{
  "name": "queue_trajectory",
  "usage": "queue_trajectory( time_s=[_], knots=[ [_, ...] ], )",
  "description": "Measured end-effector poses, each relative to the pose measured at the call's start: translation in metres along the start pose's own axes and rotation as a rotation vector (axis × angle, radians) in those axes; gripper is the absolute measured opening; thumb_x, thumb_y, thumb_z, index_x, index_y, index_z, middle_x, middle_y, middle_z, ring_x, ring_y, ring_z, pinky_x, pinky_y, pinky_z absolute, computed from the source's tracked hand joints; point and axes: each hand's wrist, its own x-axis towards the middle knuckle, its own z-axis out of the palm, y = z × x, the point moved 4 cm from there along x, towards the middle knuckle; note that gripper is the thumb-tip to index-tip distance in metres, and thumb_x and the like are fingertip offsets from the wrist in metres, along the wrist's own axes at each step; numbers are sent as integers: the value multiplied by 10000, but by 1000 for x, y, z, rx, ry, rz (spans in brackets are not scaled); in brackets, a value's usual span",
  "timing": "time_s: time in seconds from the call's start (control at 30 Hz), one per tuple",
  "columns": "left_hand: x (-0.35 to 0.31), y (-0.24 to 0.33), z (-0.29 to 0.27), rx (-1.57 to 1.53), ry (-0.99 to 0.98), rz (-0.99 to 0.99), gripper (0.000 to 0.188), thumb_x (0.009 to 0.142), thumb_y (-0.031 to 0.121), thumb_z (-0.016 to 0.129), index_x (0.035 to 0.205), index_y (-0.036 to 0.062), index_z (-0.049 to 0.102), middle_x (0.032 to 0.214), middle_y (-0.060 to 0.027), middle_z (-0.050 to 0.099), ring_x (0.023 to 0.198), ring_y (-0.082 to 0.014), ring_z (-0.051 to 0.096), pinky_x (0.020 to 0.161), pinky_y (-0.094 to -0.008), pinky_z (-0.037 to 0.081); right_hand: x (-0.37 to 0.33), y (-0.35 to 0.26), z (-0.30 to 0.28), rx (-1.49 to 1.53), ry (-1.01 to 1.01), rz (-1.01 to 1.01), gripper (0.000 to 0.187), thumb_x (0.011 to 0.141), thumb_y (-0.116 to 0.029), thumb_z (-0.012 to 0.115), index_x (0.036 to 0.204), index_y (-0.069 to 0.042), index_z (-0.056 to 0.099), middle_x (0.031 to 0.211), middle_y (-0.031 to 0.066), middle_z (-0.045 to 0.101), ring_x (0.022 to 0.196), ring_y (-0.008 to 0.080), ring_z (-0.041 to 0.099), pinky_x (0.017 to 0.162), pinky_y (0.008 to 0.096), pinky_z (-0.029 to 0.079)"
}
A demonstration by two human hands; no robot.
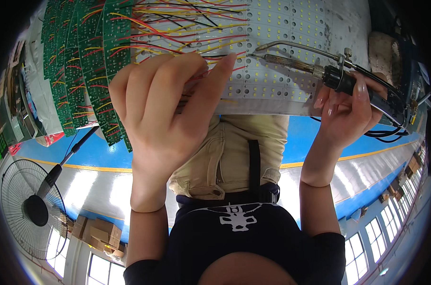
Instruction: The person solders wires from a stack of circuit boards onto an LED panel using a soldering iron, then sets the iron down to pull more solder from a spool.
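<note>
My left hand is closed, thumb and fingers drawn together on a thin wire over a white LED circuit board. Its fingers hide part of the wire. A soldering iron with a dark handle is gripped in my right hand. Along the iron runs a bent metal solder-feed tube, clamped near the handle. The iron's tip and the tube's end come close together at the board, just right of my left thumb. Red, yellow and black wires stretch from green circuit boards onto the white board.
More green boards with wires overlap at the left, some hanging past the bench edge. Black cables loop below my right hand. A black standing fan is at lower left, near cardboard boxes on the floor.
</note>
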Motion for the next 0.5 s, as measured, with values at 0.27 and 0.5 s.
queue_trajectory(
  time_s=[0.27, 0.5],
  knots=[
    [4, 4, 2, -15, -25, 14, 329, 586, 88, 680, 899, 189, 692, 833, 45, 531, 757, -129, 488, 716, -295, 355, -1, -5, -2, -43, -13, -29, 75, 787, -14, 512, 818, 34, 463, 477, 81, 441, 332, 88, 357, 325, 280, 406],
    [-2, 2, 2, 29, -42, 28, 341, 585, 72, 658, 904, 187, 692, 836, 41, 535, 749, -124, 494, 733, -291, 352, -3, 2, 1, -25, -20, -5, 72, 784, -9, 518, 813, 34, 468, 448, 62, 410, 325, 91, 355, 322, 277, 402]
  ],
)
